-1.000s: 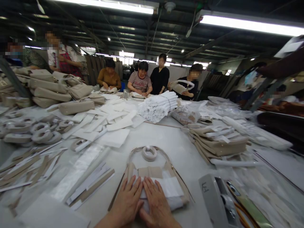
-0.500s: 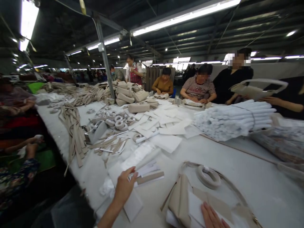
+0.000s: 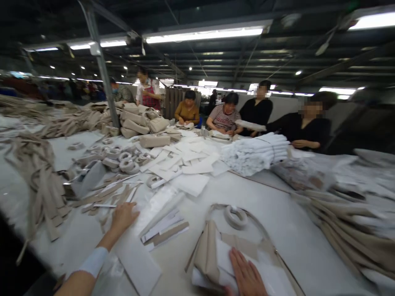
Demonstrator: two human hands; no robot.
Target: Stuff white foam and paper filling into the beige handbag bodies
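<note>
My flat, empty right hand (image 3: 247, 271) apparently steadies the beige handbag (image 3: 242, 241) on the counter (image 3: 262, 191), while left of it my half-curled left hand (image 3: 124, 218), hold unclear, hovers by strips (image 3: 105, 192); taking one would call for pinching.

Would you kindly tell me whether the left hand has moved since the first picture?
Yes: the left hand has gone left, off the bag, toward the strips.

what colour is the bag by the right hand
The bag is beige, best seen in the head view.

The bag (image 3: 206, 248) looks like smooth matt leather, the sheet (image 3: 223, 258) on it matt paper, the tabletop (image 3: 257, 193) smooth.
</note>
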